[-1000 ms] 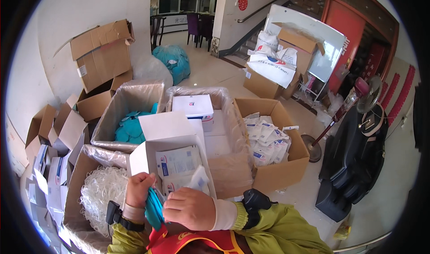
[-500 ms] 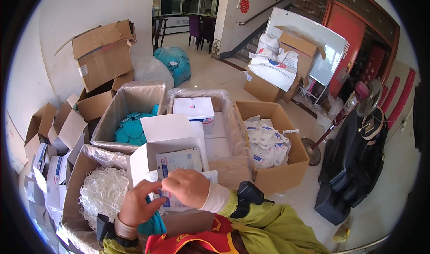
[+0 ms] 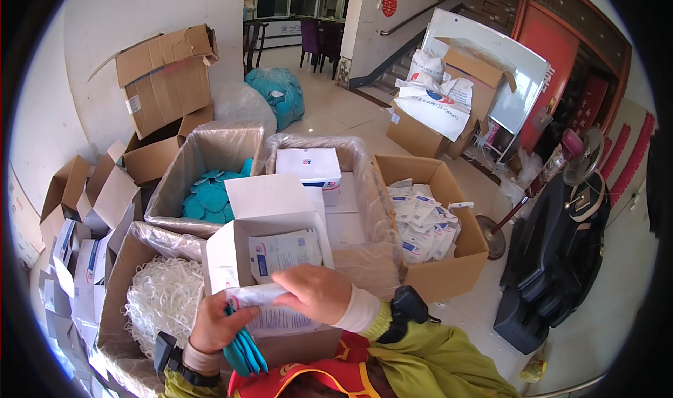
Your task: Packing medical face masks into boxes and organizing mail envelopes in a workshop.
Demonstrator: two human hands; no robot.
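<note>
My left hand (image 3: 214,326) is closed on a stack of teal pads (image 3: 245,354), which hang below its fingers, and on the left edge of a white printed packet (image 3: 280,319). The fingers of my right hand (image 3: 319,294) grip the upper edge of the same packet, and part of that edge is hidden behind them. Just beyond both hands stands an open white carton (image 3: 231,252) with its lid raised. Inside it lies another flat white packet (image 3: 284,253) with blue print.
To the left, a lined box holds tangled clear strips (image 3: 165,303); behind it are loose teal pads (image 3: 208,197) in another lined box. A closed white carton (image 3: 308,165) stands beyond. Sealed packets (image 3: 424,223) fill a cardboard box (image 3: 449,275) at the right.
My hands have drawn apart along the packet's upper edge, the right one moving slightly right and the fingers no longer meeting. More of the teal pads shows below my left hand.
</note>
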